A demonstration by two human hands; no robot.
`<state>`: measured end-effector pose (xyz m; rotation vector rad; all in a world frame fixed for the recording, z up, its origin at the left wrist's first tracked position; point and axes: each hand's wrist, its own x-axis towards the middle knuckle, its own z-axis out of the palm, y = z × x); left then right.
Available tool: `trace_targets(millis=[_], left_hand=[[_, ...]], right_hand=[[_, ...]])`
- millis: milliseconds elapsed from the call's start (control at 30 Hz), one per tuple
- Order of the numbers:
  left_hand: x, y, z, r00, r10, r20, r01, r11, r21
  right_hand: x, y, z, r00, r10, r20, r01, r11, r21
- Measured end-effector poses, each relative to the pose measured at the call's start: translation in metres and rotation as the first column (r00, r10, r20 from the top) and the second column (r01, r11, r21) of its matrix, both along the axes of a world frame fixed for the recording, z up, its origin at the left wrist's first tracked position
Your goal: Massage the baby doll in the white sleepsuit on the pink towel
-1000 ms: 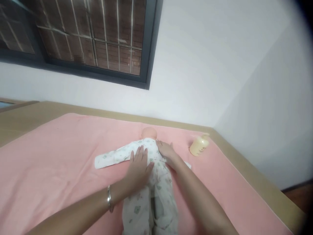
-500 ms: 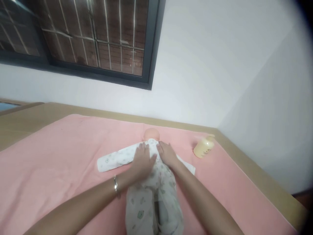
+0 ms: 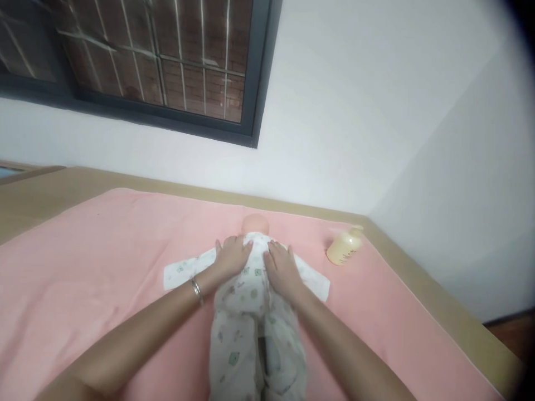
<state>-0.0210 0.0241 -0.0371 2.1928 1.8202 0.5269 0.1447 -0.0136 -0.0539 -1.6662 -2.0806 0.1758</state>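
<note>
A baby doll (image 3: 254,223) lies on its back on a pink sheet (image 3: 96,262), head toward the wall. It wears a white printed sleepsuit (image 3: 251,323) with both sleeves spread out sideways. My left hand (image 3: 231,257) lies flat on the doll's left shoulder area, fingers stretched out; a silver bangle sits on that wrist. My right hand (image 3: 282,268) rests flat on the other side of the chest, fingers together and extended. Neither hand grips the cloth.
A pale yellow bottle (image 3: 345,249) lies tilted on the sheet to the right of the doll, near the corner. The tan bed edge (image 3: 422,289) runs along the white walls. A barred dark window (image 3: 167,61) is above.
Both hands slid up and outward on the doll's chest toward the shoulders, the left hand moving further left. The sleepsuit lies flatter.
</note>
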Motion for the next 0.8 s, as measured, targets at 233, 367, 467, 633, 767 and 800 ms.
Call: trace_targets(millis=[233, 367, 467, 633, 767, 800], left_hand=[[0.012, -0.054, -0.018, 0.973, -0.136, -0.186, 0.160, 0.980, 0.121], [0.004, -0.020, -0.007, 0.989, -0.076, -0.126, 0.084, 0.995, 0.062], [-0.001, 0.006, 0.001, 0.998, -0.025, -0.050, 0.024, 0.999, -0.022], [0.006, -0.028, -0.009, 0.989, -0.019, -0.147, 0.034, 0.994, 0.101], [0.013, -0.074, -0.018, 0.957, -0.135, -0.258, 0.187, 0.964, 0.190], [0.013, -0.077, -0.019, 0.954, -0.142, -0.264, 0.193, 0.964, 0.182]], right_hand=[[0.013, 0.041, 0.014, 0.992, -0.102, -0.075, 0.081, 0.967, -0.242], [-0.002, 0.009, -0.001, 0.993, -0.072, -0.089, 0.071, 0.997, -0.015], [-0.009, -0.011, -0.011, 0.997, -0.038, -0.062, 0.039, 0.999, 0.009], [0.001, 0.012, -0.001, 0.998, -0.058, -0.014, 0.057, 0.998, -0.034], [0.011, 0.038, 0.015, 0.991, -0.134, -0.027, 0.123, 0.959, -0.255], [0.010, 0.038, 0.017, 0.988, -0.152, -0.024, 0.139, 0.948, -0.287]])
